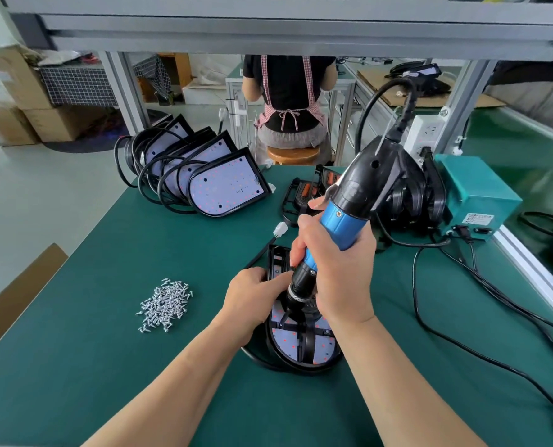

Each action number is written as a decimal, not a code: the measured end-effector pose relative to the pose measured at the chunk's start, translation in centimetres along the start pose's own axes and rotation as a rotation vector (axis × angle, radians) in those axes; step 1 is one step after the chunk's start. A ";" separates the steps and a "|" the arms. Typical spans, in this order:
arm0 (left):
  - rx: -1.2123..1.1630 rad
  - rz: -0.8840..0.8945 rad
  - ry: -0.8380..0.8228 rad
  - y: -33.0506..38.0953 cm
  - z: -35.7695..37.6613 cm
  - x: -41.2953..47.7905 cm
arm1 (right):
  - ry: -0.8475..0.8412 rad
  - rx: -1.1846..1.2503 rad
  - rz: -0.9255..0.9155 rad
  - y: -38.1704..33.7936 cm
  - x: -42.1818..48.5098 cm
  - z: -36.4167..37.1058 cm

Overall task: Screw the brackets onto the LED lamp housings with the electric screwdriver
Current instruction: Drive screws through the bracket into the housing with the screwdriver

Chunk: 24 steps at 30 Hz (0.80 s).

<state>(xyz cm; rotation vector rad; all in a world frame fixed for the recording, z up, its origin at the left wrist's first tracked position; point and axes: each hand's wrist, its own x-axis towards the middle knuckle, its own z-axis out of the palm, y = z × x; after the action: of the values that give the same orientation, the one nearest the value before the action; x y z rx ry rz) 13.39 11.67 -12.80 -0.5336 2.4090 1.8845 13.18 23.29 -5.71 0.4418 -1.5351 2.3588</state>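
On mat point(107, 366): right hand point(339, 272) grips screwdriver point(342, 221); box label point(480, 218) blurred.

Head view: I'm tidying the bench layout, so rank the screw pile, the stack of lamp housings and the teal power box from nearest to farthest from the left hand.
1. Screw pile, just to the left of the left hand.
2. Stack of lamp housings, farther back on the left.
3. Teal power box, at the far right rear.
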 end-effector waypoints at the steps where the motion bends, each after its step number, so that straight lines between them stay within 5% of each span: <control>1: 0.009 -0.003 0.001 0.0 0.0 0.0 | -0.017 -0.002 0.010 0.0 -0.1 0.0; 14: 0.015 -0.030 -0.068 0.5 -0.6 -0.2 | -0.040 0.196 0.034 -2.7 1.1 -0.6; 19: -0.002 -0.063 -0.083 0.2 -0.6 0.1 | 0.091 0.274 -0.019 -4.2 2.5 -2.3; 24: 0.143 -0.027 -0.080 0.8 -1.2 -0.3 | 0.292 0.401 0.159 -2.4 2.8 -5.6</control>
<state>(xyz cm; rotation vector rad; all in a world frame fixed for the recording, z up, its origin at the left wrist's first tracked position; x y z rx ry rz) 13.70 10.81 -11.67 -0.4700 2.4476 1.6725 11.06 29.59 -4.73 0.0495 -1.0025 2.7150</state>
